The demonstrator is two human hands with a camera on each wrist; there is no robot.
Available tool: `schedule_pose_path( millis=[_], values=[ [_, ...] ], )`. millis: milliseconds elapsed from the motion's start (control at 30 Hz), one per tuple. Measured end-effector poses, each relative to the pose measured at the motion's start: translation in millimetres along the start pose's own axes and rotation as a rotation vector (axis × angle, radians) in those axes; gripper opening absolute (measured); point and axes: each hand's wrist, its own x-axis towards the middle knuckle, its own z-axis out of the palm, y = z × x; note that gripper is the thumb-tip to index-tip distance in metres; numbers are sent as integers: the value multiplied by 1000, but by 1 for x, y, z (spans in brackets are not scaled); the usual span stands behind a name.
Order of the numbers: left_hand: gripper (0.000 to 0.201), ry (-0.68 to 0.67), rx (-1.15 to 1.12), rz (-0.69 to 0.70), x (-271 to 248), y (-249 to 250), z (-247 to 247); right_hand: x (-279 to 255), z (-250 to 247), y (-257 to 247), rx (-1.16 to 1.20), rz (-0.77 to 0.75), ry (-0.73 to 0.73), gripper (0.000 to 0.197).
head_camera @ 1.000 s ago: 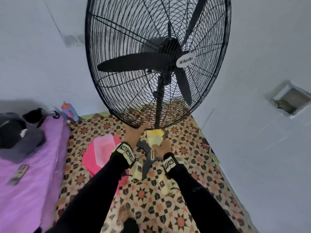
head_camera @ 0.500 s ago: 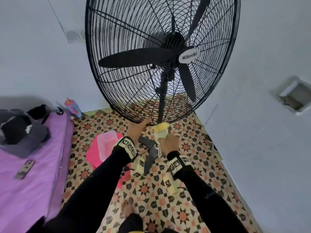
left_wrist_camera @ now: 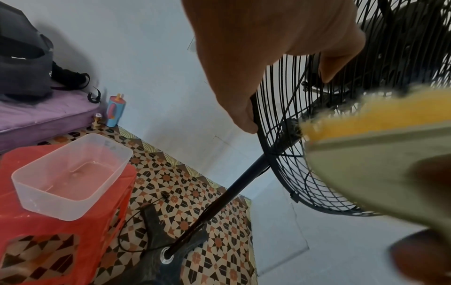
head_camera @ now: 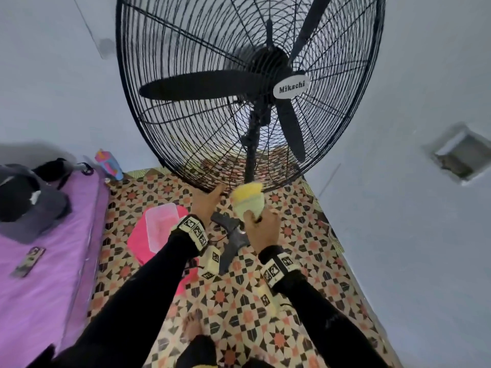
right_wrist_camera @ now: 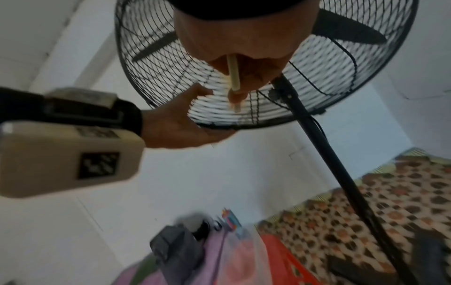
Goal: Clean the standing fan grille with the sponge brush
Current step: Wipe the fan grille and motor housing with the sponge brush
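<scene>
because the grille (head_camera: 202, 83) is a light wire cage on a tall pole (left_wrist_camera: 219, 204), the left hand (head_camera: 206, 201) grasps its bottom rim, fingers hooked over the black outer ring as the left wrist view shows, which in my judgement steadies the fan head so it does not swing under the scrubbing. the right hand (head_camera: 261, 225) is clenched round the sponge brush (head_camera: 248, 199), holding it by its pale handle, whose thin stem pokes out below the curled fingers in the right wrist view. the yellow sponge end sits at the lowest part of the grille, just beside the left hand and close to the pole; whether it truly presses on the wires i cannot tell, though it looks to be touching. a clear tub (left_wrist_camera: 70, 173) with a little water stands on a red stool (left_wrist_camera: 48, 231) near the fan base, probably kept within reach for wetting the sponge. most of the grille above looks untouched, so i judge the cleaning is at its lower edge only.
</scene>
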Motion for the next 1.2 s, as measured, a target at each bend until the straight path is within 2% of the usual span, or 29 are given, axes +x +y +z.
schedule_pose_path(
  millis=[100, 167, 267, 333, 400, 567, 667, 700, 733, 767, 800, 833, 900, 967, 1033, 1100, 1133, 1167, 1200],
  values=[
    [126, 56, 63, -7, 5, -8, 1, 5, -4, -3, -68, 24, -114, 36],
    [127, 83, 88, -11, 33, -31, -2, 10, -12, -9, -25, -22, -48, 33],
    [115, 122, 164, -53, 30, -24, -2, 5, -14, -16, 78, -61, 82, 36],
    [112, 136, 171, -42, 13, -6, -1, -1, -7, -22, 110, -18, 71, 30],
    [118, 129, 131, -39, 8, -3, -1, -3, 3, -23, 87, -9, 67, 29],
    [118, 116, 233, -75, 16, -4, -2, 7, 1, -16, 66, -44, -7, 33],
    [113, 147, 301, -4, 10, -7, -4, 1, -3, -1, -80, -91, -203, 22],
    [119, 153, 317, 16, 8, -9, -3, 3, 0, 13, -147, -37, -260, 17],
    [127, 161, 353, 5, 8, -8, -4, 8, 0, 22, -188, 87, -286, 22],
    [137, 170, 367, -13, 4, -6, -4, 17, 2, 34, -208, 219, -277, 35],
    [143, 152, 355, -36, 8, -10, -5, 27, -1, 40, -163, 356, -262, 44],
    [143, 130, 309, -51, 20, -21, -6, 41, -7, 46, -101, 457, -231, 45],
    [134, 99, 258, -74, 16, -20, -6, 63, -22, 41, 93, 545, -106, 38],
    [123, 121, 207, -35, 7, -12, -6, 74, -31, 30, 198, 537, -9, 28],
    [122, 105, 167, -23, -3, -4, -2, 60, -23, 12, 165, 472, -135, 22],
    [126, 72, 112, -55, -28, 22, 2, 36, -2, 15, 64, 431, -344, 30],
    [120, 47, 79, -57, -32, 28, 3, 26, 8, 25, 60, 402, -398, 37],
    [107, 37, 57, -66, -32, 32, 3, 27, 22, 50, 85, 376, -395, 45],
    [93, 33, 46, -71, -40, 38, 3, 26, 16, 53, 119, 403, -341, 49]
  ],
)
